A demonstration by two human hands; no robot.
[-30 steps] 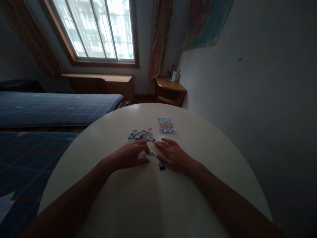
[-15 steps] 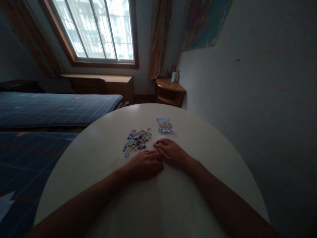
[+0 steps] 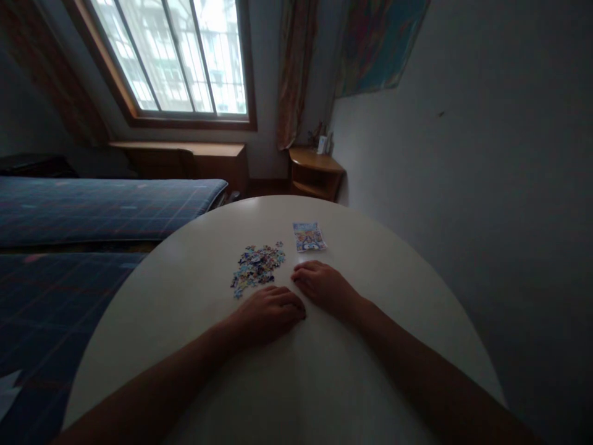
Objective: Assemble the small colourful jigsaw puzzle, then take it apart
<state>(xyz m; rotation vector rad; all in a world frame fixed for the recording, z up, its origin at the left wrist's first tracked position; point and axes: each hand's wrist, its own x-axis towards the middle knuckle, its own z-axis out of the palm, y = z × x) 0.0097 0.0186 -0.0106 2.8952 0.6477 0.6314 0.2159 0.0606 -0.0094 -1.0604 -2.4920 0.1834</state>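
Note:
On the white round table (image 3: pixel 185 315), my left hand (image 3: pixel 271 311) rests just below a loose pile of small jigsaw puzzle pieces (image 3: pixel 256 264). Its fingers are curled and closed; a small dark bit shows at the fingertips, too small to make out. My right hand (image 3: pixel 324 286) lies to the right of the pile, its fingers bent and pressed together near the tabletop. Whatever is under those fingers is hidden. Beyond my right hand lies a small colourful printed picture sheet or packet (image 3: pixel 309 237), flat on the table.
A bed with a blue plaid mattress (image 3: pixel 115 207) stands left of the table. Behind are a wooden desk (image 3: pixel 217 150) under the window and a corner shelf (image 3: pixel 317 161) with small items. The wall (image 3: pixel 463 204) runs close along the right.
My hands, which overlapped at the fingers, are now apart. My right hand's fingers have drawn slightly right, off my left hand. The view has shifted slightly; the pile looks much the same.

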